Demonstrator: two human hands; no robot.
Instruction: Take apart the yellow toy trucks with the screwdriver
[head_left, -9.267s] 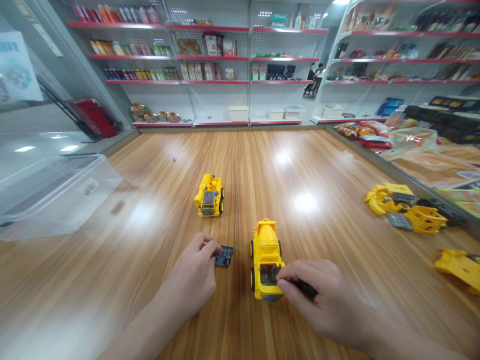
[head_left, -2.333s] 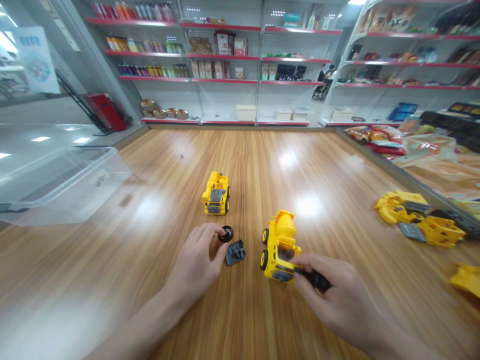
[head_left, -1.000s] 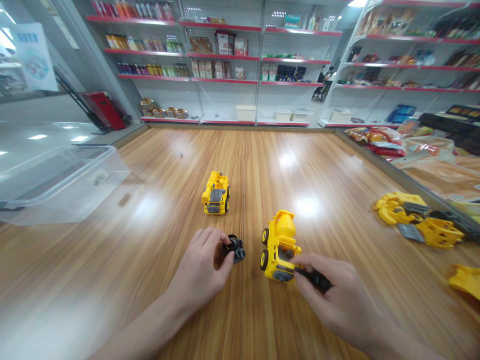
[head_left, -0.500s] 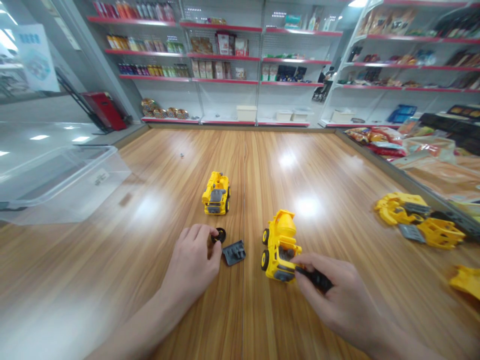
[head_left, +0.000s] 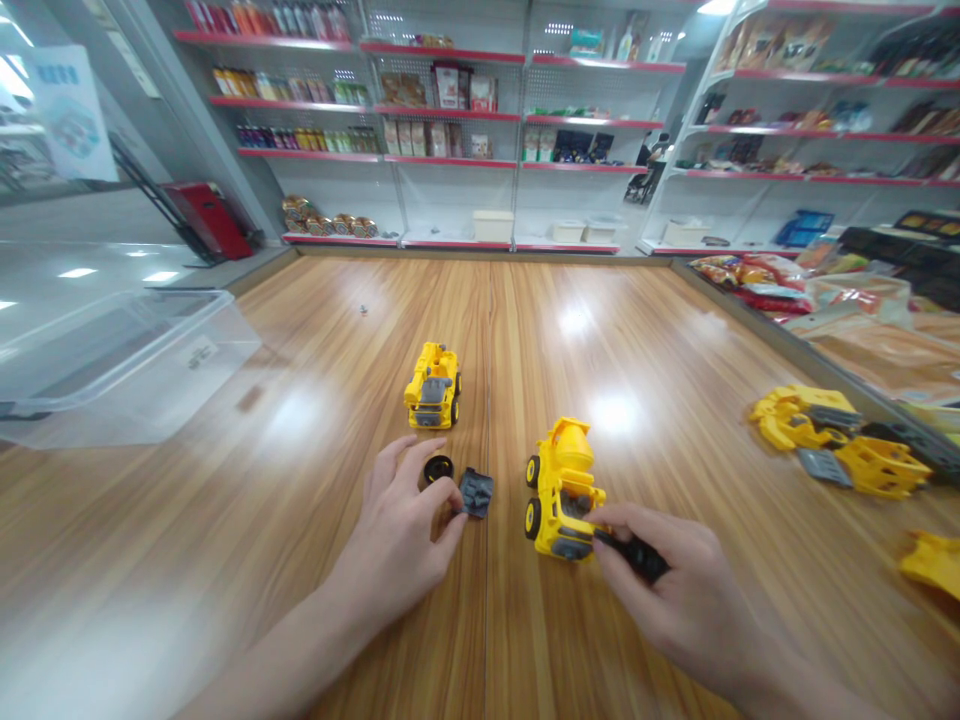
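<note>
A yellow toy cement mixer truck (head_left: 564, 486) stands on the wooden table (head_left: 300, 420) in front of me. My right hand (head_left: 675, 595) grips a black tool (head_left: 636, 556) whose tip is against the truck's near end. My left hand (head_left: 401, 530) pinches a small grey plastic part (head_left: 475, 492) between thumb and fingers. A black toy wheel (head_left: 438, 468) lies flat on the table just above that hand. A smaller yellow toy vehicle (head_left: 433, 386) sits farther back.
A clear plastic bin (head_left: 112, 365) stands at the left. Yellow toy parts (head_left: 840, 440) lie at the right, another yellow piece (head_left: 930, 562) near the right edge. Packaged goods and store shelves (head_left: 450, 130) line the back and right.
My left hand set the black wheel down on the table and took hold of the grey part, tilting it up. The right hand and truck barely moved.
</note>
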